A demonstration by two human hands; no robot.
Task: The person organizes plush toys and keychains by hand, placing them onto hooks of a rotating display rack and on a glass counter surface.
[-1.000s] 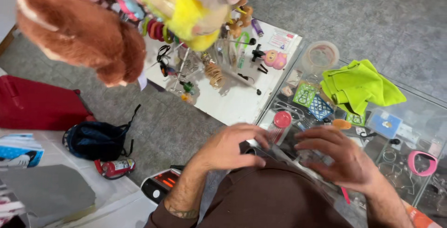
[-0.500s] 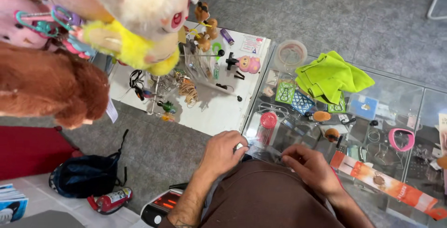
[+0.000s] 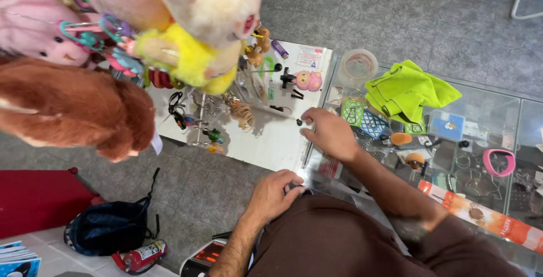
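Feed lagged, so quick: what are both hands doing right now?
Left hand: closed, fingers curled around something small and dark at the glass counter edge; what it is cannot be told.
Right hand: open, holding nothing, fingertips at the white display board.

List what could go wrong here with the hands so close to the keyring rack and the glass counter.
1. The right hand reaches at the black peg tip of the white keyring display board; a snag might tip the hanging pink doll keyring.
2. The left hand presses at the glass counter edge; leaning weight could stress it.
3. Plush toys hang overhead, partly blocking the view.
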